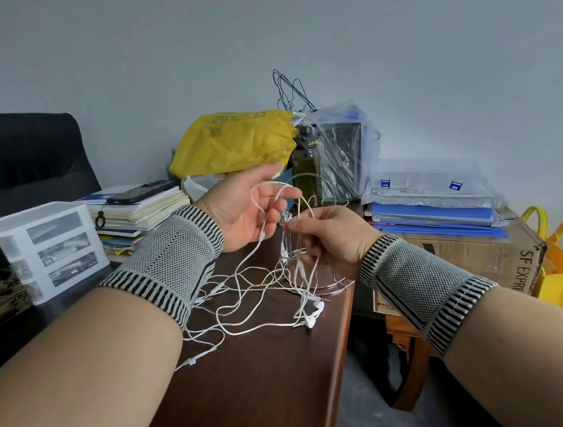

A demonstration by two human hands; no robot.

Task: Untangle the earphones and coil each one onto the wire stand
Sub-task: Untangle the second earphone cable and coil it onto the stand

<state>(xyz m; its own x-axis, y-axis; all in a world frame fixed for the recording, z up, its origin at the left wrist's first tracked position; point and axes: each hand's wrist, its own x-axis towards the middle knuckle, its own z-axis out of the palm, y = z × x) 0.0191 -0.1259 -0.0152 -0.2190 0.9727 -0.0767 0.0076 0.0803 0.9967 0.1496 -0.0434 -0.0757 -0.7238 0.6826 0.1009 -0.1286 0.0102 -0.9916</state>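
A dark brown wooden desk (255,388) carries everything, its right edge running from near to far. On its middle lies a loose tangle of white earphones (247,306), earbuds at the tangle's right end, beside the round base of a wire stand (328,286) that stands close to the right edge. At the far left sits a white three-drawer organizer (53,245), and just right of it a stack of notebooks (138,210) with a black phone (140,192) on top. Along the far end rest a yellow plastic bag (232,142), a dark green bottle (308,169) and a clear plastic bag (343,152) around a dark box.
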